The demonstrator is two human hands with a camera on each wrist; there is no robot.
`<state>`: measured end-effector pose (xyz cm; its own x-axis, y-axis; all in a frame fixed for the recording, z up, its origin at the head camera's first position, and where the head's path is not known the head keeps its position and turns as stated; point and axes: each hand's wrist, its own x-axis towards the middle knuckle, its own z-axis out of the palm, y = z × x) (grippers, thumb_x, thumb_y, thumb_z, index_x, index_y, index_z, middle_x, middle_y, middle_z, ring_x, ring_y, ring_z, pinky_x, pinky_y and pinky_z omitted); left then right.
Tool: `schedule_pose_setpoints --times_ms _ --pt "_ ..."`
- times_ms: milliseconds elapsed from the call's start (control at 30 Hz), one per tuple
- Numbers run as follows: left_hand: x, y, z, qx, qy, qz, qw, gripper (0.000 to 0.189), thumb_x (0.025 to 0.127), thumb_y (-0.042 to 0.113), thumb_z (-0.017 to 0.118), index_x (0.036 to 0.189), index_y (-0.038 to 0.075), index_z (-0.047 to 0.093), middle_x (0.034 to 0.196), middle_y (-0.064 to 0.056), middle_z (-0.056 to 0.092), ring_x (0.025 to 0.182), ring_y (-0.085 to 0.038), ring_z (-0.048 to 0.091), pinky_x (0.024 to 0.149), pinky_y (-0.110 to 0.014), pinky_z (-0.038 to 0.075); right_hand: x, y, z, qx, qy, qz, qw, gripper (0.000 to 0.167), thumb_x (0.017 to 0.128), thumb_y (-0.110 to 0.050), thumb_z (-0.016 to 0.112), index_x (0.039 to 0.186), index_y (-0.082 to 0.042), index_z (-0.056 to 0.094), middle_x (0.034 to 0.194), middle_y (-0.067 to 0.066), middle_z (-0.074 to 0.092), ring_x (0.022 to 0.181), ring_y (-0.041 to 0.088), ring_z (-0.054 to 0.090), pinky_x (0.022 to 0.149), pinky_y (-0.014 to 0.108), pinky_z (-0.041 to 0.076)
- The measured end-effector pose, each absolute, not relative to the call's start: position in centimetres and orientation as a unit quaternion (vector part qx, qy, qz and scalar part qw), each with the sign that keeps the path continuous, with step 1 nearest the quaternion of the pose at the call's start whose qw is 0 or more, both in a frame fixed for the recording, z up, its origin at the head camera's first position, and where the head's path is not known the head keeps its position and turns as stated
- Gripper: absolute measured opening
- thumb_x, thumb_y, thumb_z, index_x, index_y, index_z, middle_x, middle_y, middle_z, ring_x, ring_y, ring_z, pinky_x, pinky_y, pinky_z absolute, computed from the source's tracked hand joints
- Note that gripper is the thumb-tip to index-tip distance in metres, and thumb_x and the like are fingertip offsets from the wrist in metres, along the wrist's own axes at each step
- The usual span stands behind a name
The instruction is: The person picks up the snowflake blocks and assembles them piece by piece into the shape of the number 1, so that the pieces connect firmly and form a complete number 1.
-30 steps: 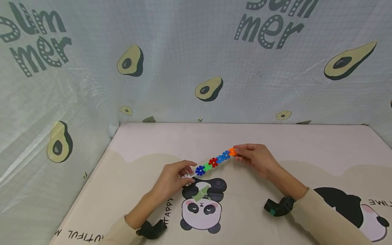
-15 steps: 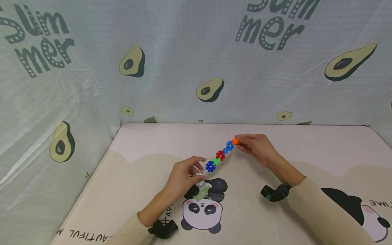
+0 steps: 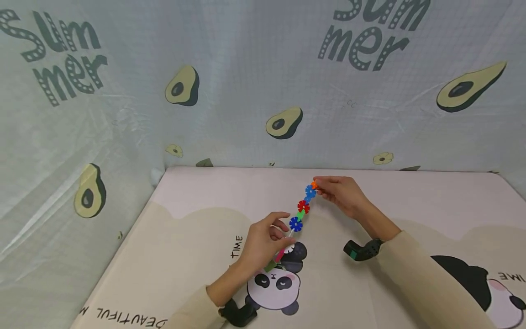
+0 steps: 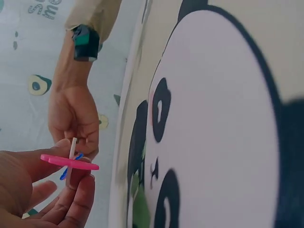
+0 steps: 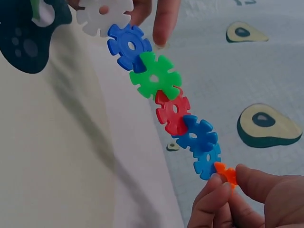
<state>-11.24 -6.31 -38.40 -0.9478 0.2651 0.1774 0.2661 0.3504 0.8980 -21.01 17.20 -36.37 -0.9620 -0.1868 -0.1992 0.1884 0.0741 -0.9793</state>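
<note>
A chain of snowflake-shaped plastic discs (image 3: pixel 306 208) is held up above the table, slanting between both hands. My left hand (image 3: pixel 263 240) pinches its near end at the white disc (image 5: pixel 95 19), beside a pink disc (image 4: pixel 71 163) that sticks out toward the wrist. At the far end, my right hand (image 3: pixel 343 196) pinches the orange disc (image 5: pixel 227 173) between thumb and fingers. Between them run a dark blue disc (image 5: pixel 121 54), a green disc (image 5: pixel 145 85), a red disc (image 5: pixel 175 122) and two lighter blue discs (image 5: pixel 202 137). Left-hand fingers partly hide the white disc.
The table's pale cloth (image 3: pixel 197 256) bears a printed panda (image 3: pixel 273 292) below the left hand and another panda print (image 3: pixel 464 278) at the right. A sheet with avocado prints (image 3: pixel 230 91) hangs behind and at the left. Both wrists wear black cameras (image 3: pixel 361 250).
My left hand has moved right, and my right hand has risen slightly away. The chain now slants more steeply, and a pink disc has come into sight by the left hand.
</note>
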Motion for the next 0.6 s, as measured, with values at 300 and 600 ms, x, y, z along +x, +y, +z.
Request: schedule_pose_setpoints --times_ms 300,600 --pt "-11.4 -4.7 -39.4 -0.157 -0.8 -0.578 -0.035 0.056 0.077 0.005 0.079 0.128 0.005 0.056 0.093 -0.005 0.061 0.066 -0.008 0.063 0.058 -0.021 0.051 -22.2 17.1 -38.1 0.003 0.734 -0.663 0.148 0.044 0.097 -0.026 0.058 0.124 0.008 0.056 0.09 0.004 0.058 0.078 0.012 0.052 0.069 0.017 0.046" --pt "-11.5 -3.8 -40.2 -0.15 -0.792 -0.591 -0.04 0.055 0.078 0.007 0.079 0.128 0.007 0.056 0.092 -0.004 0.06 0.065 -0.007 0.061 0.057 -0.019 0.049 -22.9 16.6 -39.2 -0.001 0.72 -0.677 0.152 0.036 0.097 -0.018 0.057 0.119 0.01 0.057 0.081 0.001 0.056 0.068 0.009 0.049 0.057 0.017 0.04"
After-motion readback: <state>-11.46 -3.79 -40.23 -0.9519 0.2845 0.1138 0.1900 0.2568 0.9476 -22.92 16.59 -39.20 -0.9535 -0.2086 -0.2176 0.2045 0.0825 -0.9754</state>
